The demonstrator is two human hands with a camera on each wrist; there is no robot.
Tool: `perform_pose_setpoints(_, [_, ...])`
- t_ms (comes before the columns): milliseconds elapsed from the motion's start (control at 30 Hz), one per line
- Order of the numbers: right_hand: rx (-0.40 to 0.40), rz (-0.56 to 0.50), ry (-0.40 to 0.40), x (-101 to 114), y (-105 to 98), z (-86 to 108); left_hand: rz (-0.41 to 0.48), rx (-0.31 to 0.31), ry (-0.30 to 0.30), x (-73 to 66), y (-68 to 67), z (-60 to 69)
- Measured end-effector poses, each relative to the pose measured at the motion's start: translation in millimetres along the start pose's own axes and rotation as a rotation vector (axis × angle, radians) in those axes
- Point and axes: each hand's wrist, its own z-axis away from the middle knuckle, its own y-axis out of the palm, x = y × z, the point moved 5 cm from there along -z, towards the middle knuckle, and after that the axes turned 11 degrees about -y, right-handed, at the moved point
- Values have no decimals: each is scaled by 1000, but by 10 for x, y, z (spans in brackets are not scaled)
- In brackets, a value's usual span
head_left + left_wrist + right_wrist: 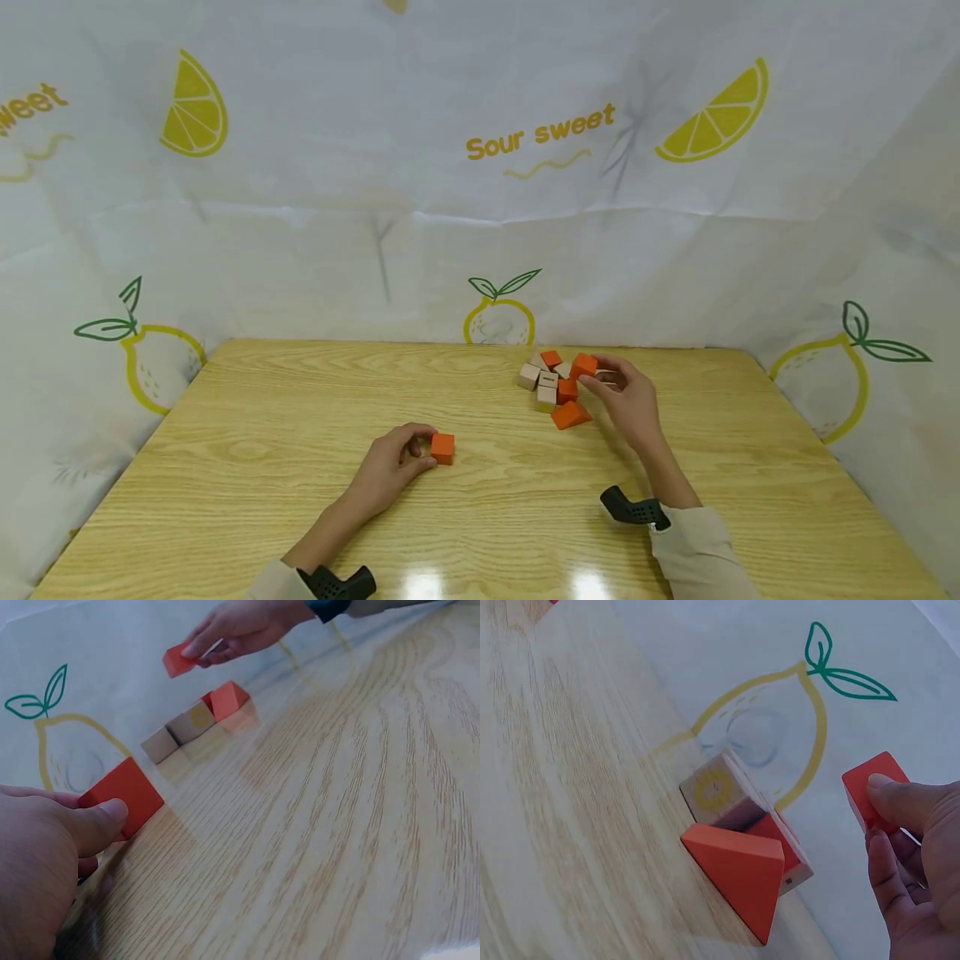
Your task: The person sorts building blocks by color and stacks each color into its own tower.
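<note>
On the table, left of centre, my left hand (392, 467) pinches an orange cube (442, 448) between thumb and fingers. The left wrist view shows that cube (126, 796) tilted in frame, the thumb across its near face. Farther back on the right, my right hand (628, 400) holds a second orange block (584, 366) up above a cluster of blocks. In the right wrist view this block (876, 789) is apart from the pile, gripped by thumb and fingertips. Nearest to it are an orange triangular block (739, 874) and a wooden cube with a yellow printed mark (718, 791).
The cluster holds several plain wooden blocks (547, 397) and orange ones, including another orange block (567, 390) and one at the back (551, 359). Behind the wood-grain table (262, 433) hangs a white lemon-print sheet (337, 250). Dark devices (633, 507) are strapped to both wrists.
</note>
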Motion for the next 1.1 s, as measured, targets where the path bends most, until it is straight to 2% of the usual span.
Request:
perform_pose_setpoints(167, [26, -21, 0, 77, 100, 0, 3, -1, 2, 5, 0, -1])
perform_pose_setpoints(333, [53, -105, 12, 143, 229, 19, 0, -5, -1, -6, -3, 1])
perform_pose_setpoints(667, [102, -167, -20, 294, 452, 59, -2, -6, 10, -30, -11, 3])
perform_pose_setpoints(967, [180, -167, -106, 767, 636, 149, -8, -5, -2, -21, -8, 1])
perform_pose_setpoints(1100, [204, -171, -107, 844, 713, 193, -4, -4, 4, -20, -6, 0])
